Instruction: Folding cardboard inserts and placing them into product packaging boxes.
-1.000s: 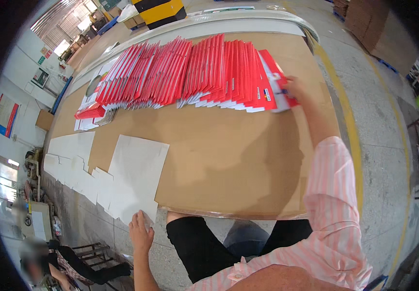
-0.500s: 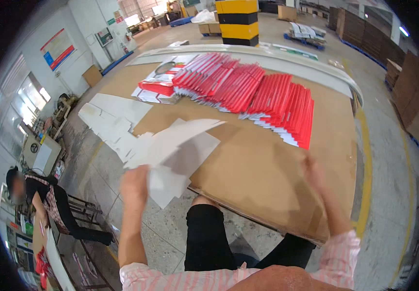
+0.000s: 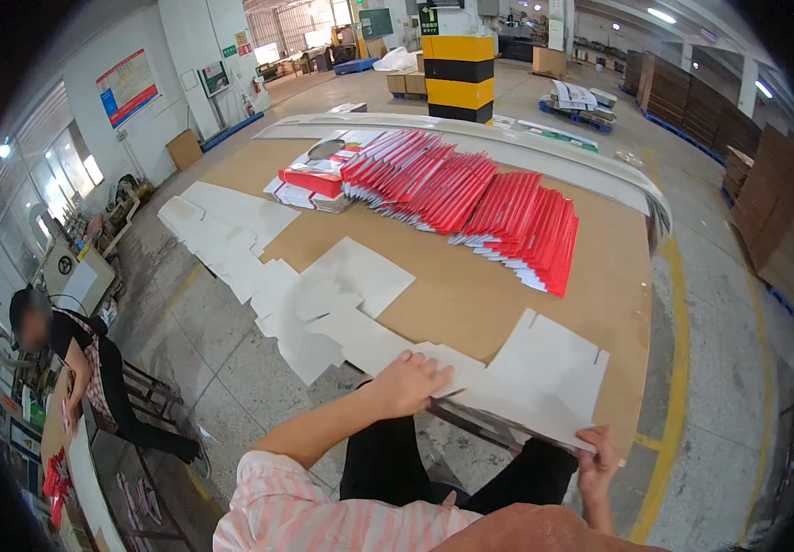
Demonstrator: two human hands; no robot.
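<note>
1. Hands first: left hand [image 3: 411, 382] lies palm down on a white flat carton blank [image 3: 544, 377] at the near edge of the table [image 3: 471, 299]; fingers together, pressed flat on the card, not curled round anything.
2. Right hand [image 3: 597, 460] sits at the blank's near right corner, fingers pinched on the card edge, thumb side hidden so can't tell how tight.
3. Blank is die-cut, w/ notches and flaps along its far edge. It lies flat, part on the brown table top, its near edge hanging over the table's front toward the person's lap.
4. More white blanks [image 3: 323, 304] trail off to the left in a loose overlapping run, reaching to the table's left side; one bigger sheet [image 3: 365, 271] sits just beyond them, approx mid-table.
5. Far side of table: long fanned row of red folded cartons [image 3: 480, 198], leaning on each other, running left to right. At its left end, a short flat stack of red-and-white cartons [image 3: 310, 184].
6. Person wears a pink striped sleeve [image 3: 323, 511] on the left arm, dark trousers below.
7. Another person [image 3: 75, 363] in dark top works at a bench [image 3: 57, 460] far left, well apart from the table.
8. Background: yellow-and-black pillar [image 3: 457, 64] beyond the table, brown cardboard stacks [image 3: 770, 198] at right, concrete floor w/ yellow line [image 3: 668, 414].
</note>
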